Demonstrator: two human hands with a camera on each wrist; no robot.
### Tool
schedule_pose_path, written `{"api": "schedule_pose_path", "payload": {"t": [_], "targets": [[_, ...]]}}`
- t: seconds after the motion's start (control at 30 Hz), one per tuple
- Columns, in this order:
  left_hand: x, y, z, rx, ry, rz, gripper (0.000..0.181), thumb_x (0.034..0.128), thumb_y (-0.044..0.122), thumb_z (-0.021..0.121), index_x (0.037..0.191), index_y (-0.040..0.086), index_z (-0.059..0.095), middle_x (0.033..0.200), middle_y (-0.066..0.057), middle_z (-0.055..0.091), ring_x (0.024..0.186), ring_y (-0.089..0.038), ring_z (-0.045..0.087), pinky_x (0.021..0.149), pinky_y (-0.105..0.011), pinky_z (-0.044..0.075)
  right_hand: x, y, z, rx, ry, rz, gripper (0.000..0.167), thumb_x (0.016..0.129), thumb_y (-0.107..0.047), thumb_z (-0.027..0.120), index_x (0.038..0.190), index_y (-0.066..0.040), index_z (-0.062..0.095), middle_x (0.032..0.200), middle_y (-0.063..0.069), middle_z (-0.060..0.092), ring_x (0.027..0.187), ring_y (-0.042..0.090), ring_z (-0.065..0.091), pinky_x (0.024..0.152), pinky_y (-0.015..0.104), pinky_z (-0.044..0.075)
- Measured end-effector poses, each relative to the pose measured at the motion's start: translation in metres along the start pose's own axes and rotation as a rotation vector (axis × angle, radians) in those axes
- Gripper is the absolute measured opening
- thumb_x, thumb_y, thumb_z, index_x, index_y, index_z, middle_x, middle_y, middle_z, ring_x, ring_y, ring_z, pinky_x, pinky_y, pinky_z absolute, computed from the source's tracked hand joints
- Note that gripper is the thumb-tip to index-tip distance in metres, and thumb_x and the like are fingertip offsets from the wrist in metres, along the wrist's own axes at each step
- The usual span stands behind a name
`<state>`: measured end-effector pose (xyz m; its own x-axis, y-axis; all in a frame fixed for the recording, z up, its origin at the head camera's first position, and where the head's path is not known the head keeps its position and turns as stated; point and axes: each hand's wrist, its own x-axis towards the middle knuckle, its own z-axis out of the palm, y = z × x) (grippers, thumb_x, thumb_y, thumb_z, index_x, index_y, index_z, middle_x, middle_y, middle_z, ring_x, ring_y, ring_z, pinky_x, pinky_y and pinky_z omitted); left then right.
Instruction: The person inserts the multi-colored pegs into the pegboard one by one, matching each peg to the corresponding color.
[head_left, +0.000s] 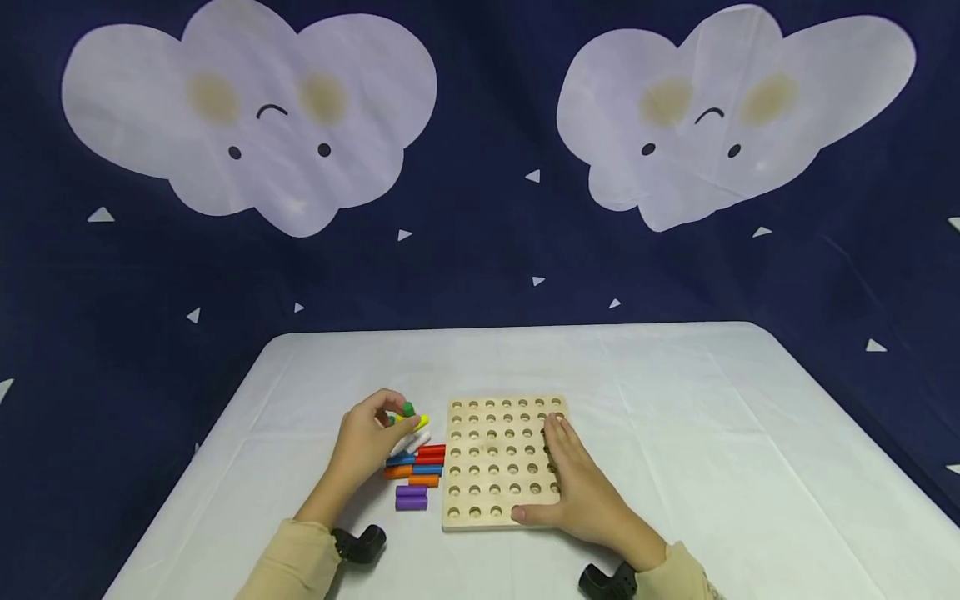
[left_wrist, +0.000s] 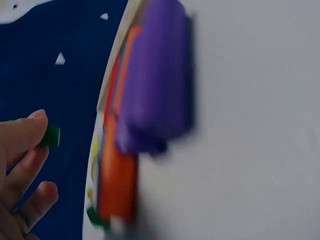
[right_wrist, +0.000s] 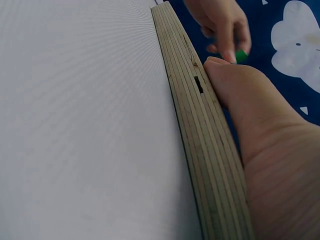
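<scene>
- Left hand: thumb and forefinger are closing in a pinch on a green peg, the remaining fingers are curling loosely. The grip is probably being kept to the fingertips because the peg is small and short.
- Right hand: fingers are lying straight and gripping nothing; they are resting along the board's right side, with the thumb spreading over its near part. This is apparently steadying the board.
- Wooden board: it is lying flat on the white table, its rows of holes facing up, sitting between the two hands, presumably for easy reach from either side.
- Loose pegs: they are lying just left of the board, likely for short reach. Yellow pegs and white pegs are lying near the left hand; red pegs, blue pegs and orange pegs are bunching together.
- Purple pegs: two are lying side by side, nearest the person, seemingly being grouped by colour.
</scene>
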<state>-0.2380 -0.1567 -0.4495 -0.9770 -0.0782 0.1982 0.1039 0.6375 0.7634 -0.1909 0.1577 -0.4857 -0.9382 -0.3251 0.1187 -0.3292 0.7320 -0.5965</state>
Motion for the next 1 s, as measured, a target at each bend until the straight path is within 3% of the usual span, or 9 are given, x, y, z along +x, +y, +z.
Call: {"api": "schedule_pose_path", "payload": {"t": [0.37, 0.47, 0.57, 0.63, 0.7, 0.9, 1.0], "targets": [[0.035, 0.043, 0.044, 0.090, -0.162, 0.151, 0.015, 0.0804, 0.024, 0.083, 0.088, 0.020, 0.070, 0.086, 0.006, 0.074, 0.063, -0.012, 0.051, 0.063, -0.029, 0.042, 0.000, 0.000, -0.002, 0.001, -0.022, 0.009, 0.137, 0.063, -0.078, 0.074, 0.159, -0.007, 0.006, 0.167, 0.012, 0.004, 0.155, 0.032, 0.002, 0.119, 0.060, 0.018], [0.040, 0.049, 0.051, 0.128, -0.164, 0.186, 0.016, 0.0791, 0.024, 0.084, 0.088, 0.020, 0.071, 0.086, 0.006, 0.075, 0.067, -0.013, 0.056, 0.081, -0.036, 0.048, 0.001, -0.001, -0.001, 0.002, -0.028, 0.017, 0.138, 0.063, -0.079, 0.074, 0.159, -0.008, 0.006, 0.167, 0.010, 0.003, 0.155, 0.030, 0.001, 0.120, 0.059, 0.017], [0.043, 0.050, 0.053, 0.151, -0.168, 0.192, 0.017, 0.0786, 0.024, 0.085, 0.088, 0.019, 0.072, 0.085, 0.005, 0.075, 0.081, -0.020, 0.065, 0.103, -0.047, 0.041, 0.002, -0.002, -0.002, 0.005, -0.034, 0.020, 0.138, 0.062, -0.079, 0.074, 0.159, -0.009, 0.005, 0.167, 0.009, 0.002, 0.155, 0.029, 0.000, 0.120, 0.059, 0.017], [0.044, 0.050, 0.053, 0.158, -0.173, 0.188, 0.017, 0.0786, 0.025, 0.085, 0.089, 0.019, 0.072, 0.084, 0.005, 0.074, 0.092, -0.025, 0.067, 0.110, -0.050, 0.036, 0.002, -0.002, -0.003, 0.005, -0.034, 0.019, 0.139, 0.062, -0.078, 0.075, 0.159, -0.008, 0.005, 0.167, 0.010, 0.002, 0.155, 0.030, 0.000, 0.120, 0.059, 0.017], [0.045, 0.049, 0.054, 0.168, -0.169, 0.196, 0.017, 0.0788, 0.024, 0.084, 0.089, 0.018, 0.072, 0.084, 0.005, 0.075, 0.095, -0.026, 0.068, 0.110, -0.050, 0.036, 0.002, -0.003, -0.004, 0.003, -0.032, 0.016, 0.139, 0.062, -0.078, 0.075, 0.159, -0.008, 0.005, 0.167, 0.009, 0.003, 0.155, 0.030, 0.000, 0.120, 0.059, 0.017], [0.045, 0.049, 0.055, 0.221, -0.156, 0.297, 0.016, 0.0799, 0.021, 0.083, 0.090, 0.016, 0.072, 0.086, 0.002, 0.076, 0.091, -0.025, 0.069, 0.102, -0.049, 0.040, 0.002, -0.002, -0.003, 0.004, -0.024, 0.014, 0.139, 0.062, -0.079, 0.074, 0.159, -0.008, 0.006, 0.168, 0.008, 0.004, 0.155, 0.030, 0.001, 0.120, 0.059, 0.017], [0.044, 0.049, 0.056, 0.238, -0.159, 0.309, 0.016, 0.0795, 0.021, 0.083, 0.090, 0.016, 0.072, 0.086, 0.002, 0.076, 0.090, -0.025, 0.069, 0.098, -0.046, 0.042, 0.001, -0.001, -0.002, 0.008, -0.031, 0.022, 0.138, 0.062, -0.078, 0.075, 0.159, -0.008, 0.006, 0.167, 0.009, 0.004, 0.155, 0.030, 0.001, 0.120, 0.059, 0.017]]}}
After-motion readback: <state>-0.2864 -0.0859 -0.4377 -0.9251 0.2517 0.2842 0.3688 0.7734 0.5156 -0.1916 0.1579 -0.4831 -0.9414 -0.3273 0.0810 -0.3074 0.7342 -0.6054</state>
